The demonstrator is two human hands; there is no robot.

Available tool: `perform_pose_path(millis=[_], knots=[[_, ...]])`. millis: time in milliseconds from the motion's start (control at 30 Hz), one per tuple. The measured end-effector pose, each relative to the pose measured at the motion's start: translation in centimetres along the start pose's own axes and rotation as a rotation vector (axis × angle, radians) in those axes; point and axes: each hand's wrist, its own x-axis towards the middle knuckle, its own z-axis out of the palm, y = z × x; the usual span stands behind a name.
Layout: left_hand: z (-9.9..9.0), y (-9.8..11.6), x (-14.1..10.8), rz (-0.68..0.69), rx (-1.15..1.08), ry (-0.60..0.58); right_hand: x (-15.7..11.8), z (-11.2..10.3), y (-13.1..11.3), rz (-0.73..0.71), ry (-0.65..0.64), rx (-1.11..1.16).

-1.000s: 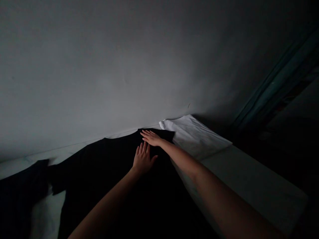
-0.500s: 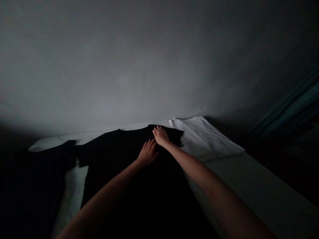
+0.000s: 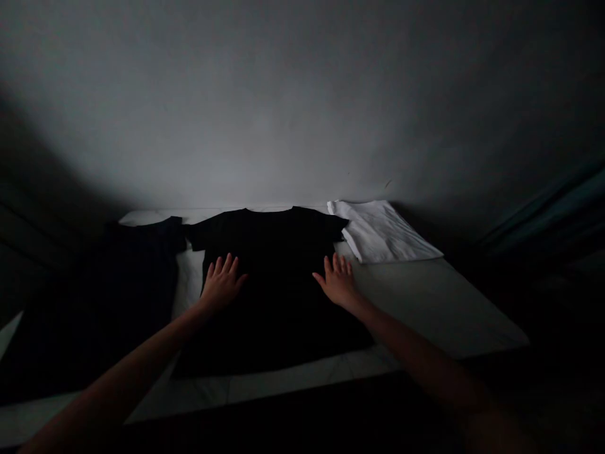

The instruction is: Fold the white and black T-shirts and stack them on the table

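A black T-shirt [image 3: 274,302] lies spread out flat, its neckline toward the wall and its hem near the front edge of the pale surface. My left hand [image 3: 221,284] rests on the shirt's left side below the sleeve, fingers spread. On the right side of the shirt, my right hand [image 3: 337,280] lies flat with its fingers apart. Neither hand holds anything. The right sleeve tip touches or overlaps a folded white cloth [image 3: 387,232].
Another dark garment [image 3: 104,302] lies on the left, its sleeve close to the black shirt's left sleeve. The pale, marble-patterned surface [image 3: 425,302] ends in a dark front edge. A grey wall [image 3: 265,113] stands behind. Dim greenish fabric or panels show at far right.
Both hands have moved apart and toward me, from near the collar to the shirt's two sides. The view has shifted, and the shirt's hem and the surface's front edge now show.
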Motion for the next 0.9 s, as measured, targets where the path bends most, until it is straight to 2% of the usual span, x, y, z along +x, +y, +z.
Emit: perform_pose_path(millis=[133,200,267,433,567,667,733,800,900], knots=[[-1.2,4.1,-2.7,0.140,-0.042,-0.018,-2.2,-0.5,-5.8,-0.206,-0.008,0.079],[-1.4,4.8,-5.3,0.193,-0.049,-0.009,-4.3,-0.3,-6.5,-0.220,-0.017,0.088],[-1.3,4.1,-8.6,0.213,-0.038,0.025,-6.9,0.0,-5.2,-0.174,0.003,0.071],[-0.9,0.4,-16.8,0.180,-0.048,0.117,-13.6,1.3,1.9,-0.066,0.137,0.039],[-1.1,-0.2,-20.2,0.063,-0.136,0.128,-17.1,3.1,5.1,-0.059,0.214,0.064],[-1.9,-0.4,-19.9,-0.015,-0.254,0.134,-17.0,3.2,6.1,-0.053,0.195,0.058],[-2.9,-1.1,-17.8,-0.045,-0.292,0.135,-14.9,1.7,5.7,-0.079,0.162,0.040],[-4.1,-2.1,-14.1,-0.057,-0.266,0.123,-11.1,-0.9,3.9,-0.160,0.125,0.045],[-5.2,-3.6,-6.9,-0.051,-0.179,0.083,-3.5,-4.9,-1.9,-0.297,0.018,0.119]])
